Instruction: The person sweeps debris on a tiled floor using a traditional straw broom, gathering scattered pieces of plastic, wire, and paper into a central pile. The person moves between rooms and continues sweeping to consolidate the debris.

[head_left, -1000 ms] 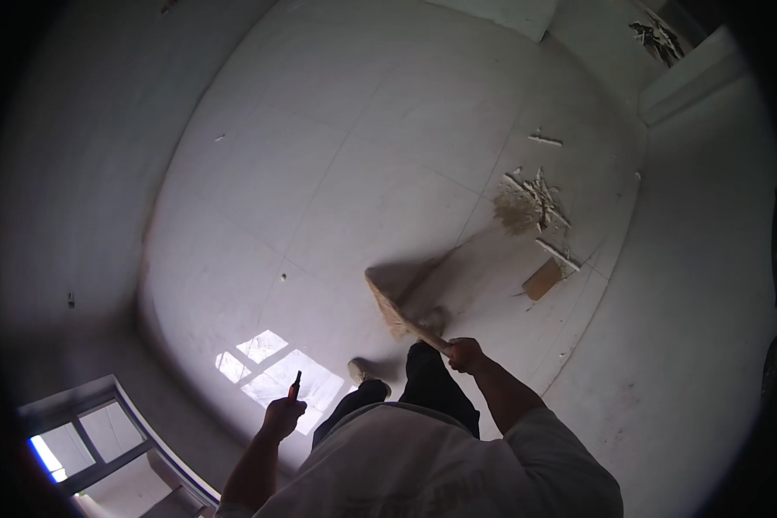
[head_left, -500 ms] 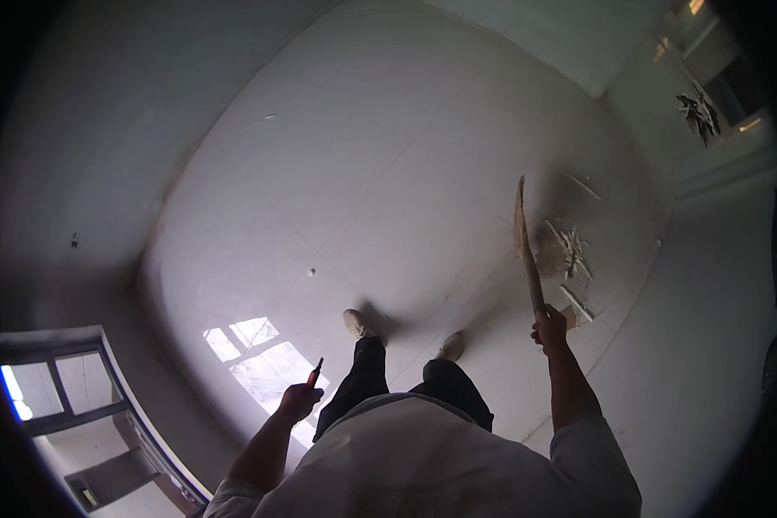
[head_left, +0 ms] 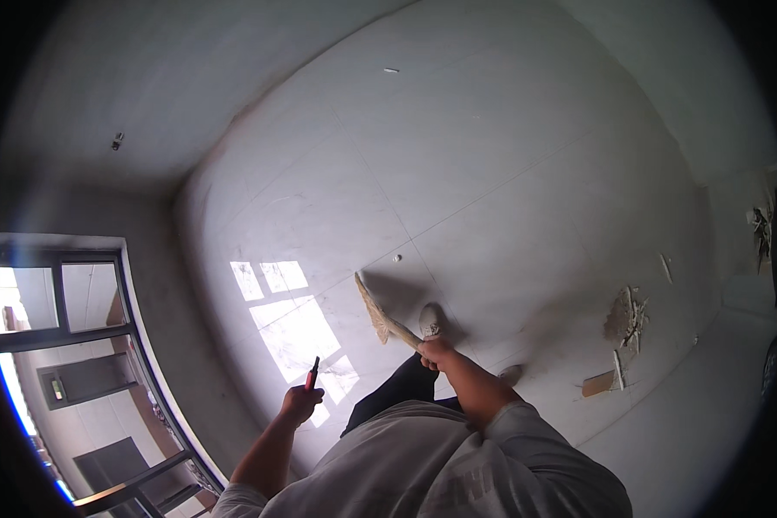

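Note:
My right hand (head_left: pixel 436 352) grips the handle of a short straw broom (head_left: pixel 375 312), its fingers wrapped round the handle. The broom reaches forward and left, in front of my left shoe (head_left: pixel 431 319). Its bristle end is near or on the floor; contact cannot be made out. My left hand (head_left: pixel 301 403) is closed on a slim red and black tool (head_left: pixel 312 373), with the dark end pointing up. Its exact kind is too small to tell. A small white lump (head_left: pixel 397 258) lies on the floor beyond the broom.
At the right, a debris heap (head_left: pixel 628 319) lies near a flat brown piece (head_left: pixel 597 384) and a white strip (head_left: pixel 618 369). Another strip (head_left: pixel 391 70) lies far ahead. Walls bound the tiled floor (head_left: pixel 509 155). A dark-framed window (head_left: pixel 56 337) is at the left; sunlight (head_left: pixel 293 332) falls near my left hand.
My right hand has swung the broom from the right, beside the debris heap, across to the front of my left foot. The view has turned left. My left hand keeps its hold on the tool.

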Action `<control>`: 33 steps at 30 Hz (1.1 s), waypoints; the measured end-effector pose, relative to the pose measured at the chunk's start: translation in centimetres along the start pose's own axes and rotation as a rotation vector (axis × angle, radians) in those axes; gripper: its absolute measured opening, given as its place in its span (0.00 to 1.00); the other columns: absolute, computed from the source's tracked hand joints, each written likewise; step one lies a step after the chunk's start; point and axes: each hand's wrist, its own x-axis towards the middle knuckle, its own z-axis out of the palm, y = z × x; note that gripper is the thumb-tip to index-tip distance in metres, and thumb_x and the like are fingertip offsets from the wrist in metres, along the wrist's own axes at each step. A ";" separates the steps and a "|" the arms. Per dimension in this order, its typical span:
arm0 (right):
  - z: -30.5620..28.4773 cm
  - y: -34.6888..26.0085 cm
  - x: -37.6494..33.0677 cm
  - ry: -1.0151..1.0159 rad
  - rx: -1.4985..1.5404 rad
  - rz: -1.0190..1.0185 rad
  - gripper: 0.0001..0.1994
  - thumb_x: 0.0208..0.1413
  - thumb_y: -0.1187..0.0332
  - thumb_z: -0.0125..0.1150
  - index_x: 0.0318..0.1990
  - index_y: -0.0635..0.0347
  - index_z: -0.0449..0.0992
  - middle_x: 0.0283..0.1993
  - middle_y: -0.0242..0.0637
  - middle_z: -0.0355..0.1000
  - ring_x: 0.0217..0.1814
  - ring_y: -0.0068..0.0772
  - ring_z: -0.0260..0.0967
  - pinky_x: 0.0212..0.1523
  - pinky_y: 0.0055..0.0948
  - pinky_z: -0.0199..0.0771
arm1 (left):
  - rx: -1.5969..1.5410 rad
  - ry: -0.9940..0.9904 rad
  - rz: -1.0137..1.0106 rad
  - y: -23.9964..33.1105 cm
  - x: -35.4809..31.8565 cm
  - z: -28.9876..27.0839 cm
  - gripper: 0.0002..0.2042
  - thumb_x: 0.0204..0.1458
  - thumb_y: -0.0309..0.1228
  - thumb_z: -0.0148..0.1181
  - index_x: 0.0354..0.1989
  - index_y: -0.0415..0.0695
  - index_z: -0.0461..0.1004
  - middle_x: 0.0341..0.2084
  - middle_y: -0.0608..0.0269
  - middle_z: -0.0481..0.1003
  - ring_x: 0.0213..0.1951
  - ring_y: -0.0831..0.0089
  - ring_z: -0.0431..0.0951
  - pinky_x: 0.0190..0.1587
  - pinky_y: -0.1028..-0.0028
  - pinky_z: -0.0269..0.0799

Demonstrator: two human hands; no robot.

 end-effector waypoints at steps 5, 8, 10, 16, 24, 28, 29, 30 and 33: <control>-6.8 -3.9 -1.0 0.207 0.368 0.019 0.04 0.57 0.67 0.52 0.33 0.55 0.69 0.23 0.38 0.67 0.16 0.29 0.62 0.12 0.27 0.55 | -0.076 0.010 -0.168 -6.8 2.6 -1.8 0.17 0.48 0.42 0.63 0.34 0.38 0.81 0.27 0.58 0.81 0.30 0.72 0.79 0.35 0.69 0.72; -15.4 -3.2 -5.8 0.334 0.547 0.011 0.06 0.60 0.65 0.54 0.36 0.56 0.69 0.25 0.39 0.68 0.18 0.31 0.64 0.14 0.30 0.59 | -0.104 -0.057 -0.222 -5.8 3.3 -1.5 0.17 0.48 0.41 0.64 0.35 0.38 0.81 0.28 0.59 0.81 0.31 0.72 0.80 0.36 0.70 0.73; -20.4 -1.7 -9.3 0.447 0.654 0.017 0.06 0.60 0.63 0.52 0.37 0.53 0.69 0.24 0.39 0.68 0.18 0.30 0.63 0.15 0.28 0.59 | -0.110 -0.086 -0.196 -3.6 3.8 -1.2 0.16 0.49 0.41 0.64 0.35 0.38 0.81 0.28 0.58 0.81 0.30 0.72 0.80 0.36 0.70 0.73; -27.9 -1.8 -17.5 0.724 0.783 -0.316 0.07 0.61 0.61 0.49 0.35 0.51 0.64 0.22 0.33 0.65 0.15 0.26 0.59 0.14 0.27 0.59 | 0.024 -0.125 -0.012 6.8 5.3 -0.3 0.17 0.48 0.42 0.63 0.31 0.37 0.80 0.26 0.59 0.81 0.28 0.70 0.79 0.34 0.69 0.72; -39.2 -1.4 -21.9 0.610 0.974 -0.408 0.08 0.57 0.62 0.55 0.35 0.50 0.63 0.26 0.32 0.63 0.18 0.25 0.60 0.14 0.24 0.59 | -0.131 0.035 0.261 23.7 2.5 2.3 0.18 0.48 0.43 0.61 0.28 0.37 0.78 0.23 0.58 0.78 0.27 0.70 0.77 0.32 0.68 0.70; -43.5 -3.9 -22.8 0.538 0.813 -0.367 0.08 0.56 0.61 0.55 0.35 0.50 0.63 0.25 0.31 0.62 0.16 0.24 0.58 0.13 0.24 0.57 | -0.011 0.031 0.283 24.7 3.3 4.0 0.17 0.49 0.44 0.60 0.24 0.39 0.77 0.21 0.58 0.78 0.26 0.68 0.78 0.32 0.67 0.71; -43.9 -4.6 -22.8 0.527 0.785 -0.364 0.09 0.57 0.60 0.55 0.34 0.50 0.63 0.24 0.30 0.61 0.16 0.23 0.58 0.13 0.23 0.56 | 0.043 0.041 0.261 26.7 2.1 3.4 0.17 0.49 0.44 0.60 0.24 0.40 0.77 0.21 0.58 0.78 0.25 0.68 0.78 0.32 0.67 0.71; -44.1 -5.3 -22.9 0.517 0.757 -0.361 0.09 0.57 0.59 0.55 0.34 0.49 0.62 0.24 0.29 0.61 0.15 0.23 0.58 0.12 0.23 0.56 | 0.097 0.051 0.238 28.3 1.5 3.0 0.17 0.49 0.44 0.60 0.24 0.40 0.77 0.21 0.58 0.78 0.25 0.68 0.78 0.32 0.67 0.71; -42.8 -9.3 -22.4 0.466 0.677 -0.384 0.09 0.57 0.59 0.56 0.36 0.49 0.64 0.25 0.30 0.61 0.15 0.23 0.58 0.12 0.22 0.55 | 0.078 0.076 0.204 29.5 1.1 1.6 0.18 0.50 0.44 0.60 0.26 0.39 0.78 0.22 0.59 0.79 0.26 0.69 0.78 0.32 0.68 0.71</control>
